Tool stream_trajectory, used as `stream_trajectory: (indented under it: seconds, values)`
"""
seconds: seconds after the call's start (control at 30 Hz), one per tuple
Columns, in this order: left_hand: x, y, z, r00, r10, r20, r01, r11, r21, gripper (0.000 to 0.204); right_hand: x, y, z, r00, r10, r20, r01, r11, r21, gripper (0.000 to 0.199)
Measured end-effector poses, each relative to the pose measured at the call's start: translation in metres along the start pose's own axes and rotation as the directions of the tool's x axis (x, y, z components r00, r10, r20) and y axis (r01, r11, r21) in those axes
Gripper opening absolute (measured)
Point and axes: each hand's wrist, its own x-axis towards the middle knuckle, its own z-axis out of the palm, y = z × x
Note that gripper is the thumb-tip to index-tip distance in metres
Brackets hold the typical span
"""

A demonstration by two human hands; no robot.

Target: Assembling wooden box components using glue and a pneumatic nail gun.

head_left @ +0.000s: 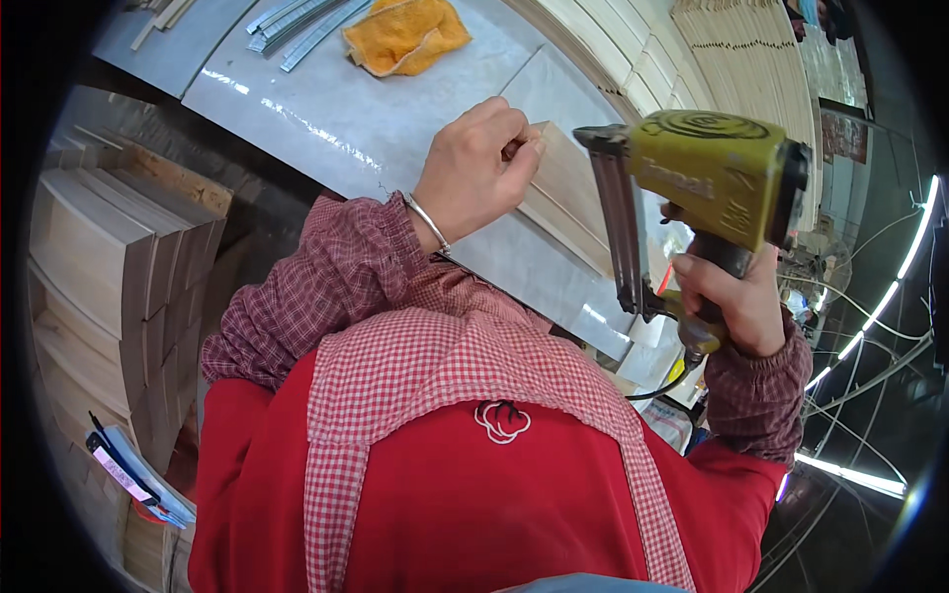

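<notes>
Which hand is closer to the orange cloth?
Left. The left hand rests on a wooden board just below the orange cloth. The right hand holds a yellow nail gun, farther off to the side.

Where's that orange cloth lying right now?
In the head view, the orange cloth lies crumpled at the far edge of the grey worktable, beyond the left hand, right beside the metal staple strips.

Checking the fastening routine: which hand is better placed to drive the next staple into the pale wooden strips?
Probably the right hand: its grip is closed on the yellow pneumatic staple gun, whose nose sits beside the pale wooden strips. The left hand presses on those strips.
</notes>
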Motion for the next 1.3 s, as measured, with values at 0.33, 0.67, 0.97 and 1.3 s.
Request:
stream_trajectory:
  seconds: [0.33, 0.67, 0.97, 1.3]
  values:
    - [0.002, -0.003, 0.001, 0.998, 0.049, -0.025, -0.049, 0.999, 0.014, 0.006, 0.02, -0.014, 0.011, 0.999, -0.027, 0.037, 0.028, 0.999, -0.023, 0.016]
    - [0.003, -0.002, 0.0, 0.999, 0.048, -0.002, -0.048, 0.998, 0.049, 0.005, 0.024, -0.009, 0.009, 0.998, -0.012, 0.061, 0.017, 0.996, -0.092, 0.014]
    - [0.023, -0.012, -0.01, 0.938, -0.26, 0.231, 0.298, 0.943, -0.148, 0.012, 0.006, 0.0, 0.012, 0.998, -0.004, 0.058, 0.008, 0.998, -0.066, 0.014]
    - [0.04, -0.018, -0.011, 0.934, -0.231, 0.271, 0.267, 0.958, -0.104, 0.016, -0.002, -0.009, 0.019, 0.997, 0.058, 0.059, -0.054, 0.997, -0.062, 0.025]
